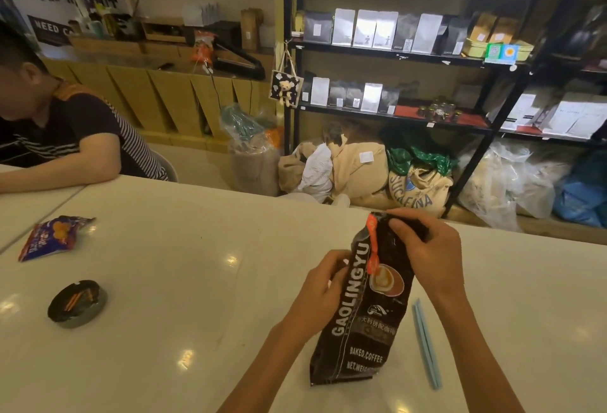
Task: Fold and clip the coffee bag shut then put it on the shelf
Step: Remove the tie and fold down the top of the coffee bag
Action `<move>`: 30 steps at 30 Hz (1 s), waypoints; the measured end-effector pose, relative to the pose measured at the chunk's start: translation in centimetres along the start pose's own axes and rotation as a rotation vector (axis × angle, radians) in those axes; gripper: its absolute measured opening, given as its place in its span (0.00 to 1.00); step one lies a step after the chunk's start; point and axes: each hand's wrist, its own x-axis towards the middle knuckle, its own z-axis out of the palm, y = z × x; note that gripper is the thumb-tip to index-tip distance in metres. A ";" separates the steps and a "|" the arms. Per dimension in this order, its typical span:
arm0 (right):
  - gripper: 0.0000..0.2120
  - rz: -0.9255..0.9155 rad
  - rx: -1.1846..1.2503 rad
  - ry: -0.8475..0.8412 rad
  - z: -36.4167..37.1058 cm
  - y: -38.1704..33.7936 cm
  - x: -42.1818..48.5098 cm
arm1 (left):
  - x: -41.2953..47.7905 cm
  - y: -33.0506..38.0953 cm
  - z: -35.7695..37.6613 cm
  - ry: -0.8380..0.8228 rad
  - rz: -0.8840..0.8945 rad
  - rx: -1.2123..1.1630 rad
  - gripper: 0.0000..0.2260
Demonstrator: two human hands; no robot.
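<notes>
- A snack packet (54, 236) and a dark ashtray (77, 303) lie on the desk (197, 265), well to the left of the bag; they look unrelated to the task.
- The left hand (320, 294) grips the left edge of the coffee bag (366, 317) about mid-height, steadying it.
- The bag rests on the desk in front of the person, its top leaning away towards the shelf (410, 54).
- The right hand (427, 248) is clenched on the bag's top right corner, pinching the top together; folding seems only just under way, and I cannot tell whether any fold is finished.
- An orange strip (372, 246) hangs from the bag's top left; what it is stays unclear.
- The blue clip (426, 345) lies untouched on the desk just right of the bag, so clipping is still to do.
- The shelf stands well beyond the bag, so shelving it comes last.
</notes>
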 end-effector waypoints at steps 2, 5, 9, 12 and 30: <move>0.13 0.021 0.032 0.048 0.3 -0.1 -0.2 | 0.2 0.9 0.2 -0.031 -0.014 -0.003 0.08; 0.20 0.074 0.188 0.091 0.5 -0.4 -0.6 | 0.8 1.6 0.0 0.132 -0.002 -0.001 0.04; 0.32 0.287 0.438 -0.013 2.0 0.4 -2.7 | 1.3 0.7 0.1 0.296 0.024 0.046 0.08; 0.25 0.414 0.346 -0.055 4.1 1.9 -5.5 | 1.2 0.5 0.4 0.354 0.016 0.001 0.09; 0.14 0.335 0.309 -0.106 3.2 3.4 -4.2 | 0.2 3.3 -3.9 -0.030 0.065 -0.043 0.08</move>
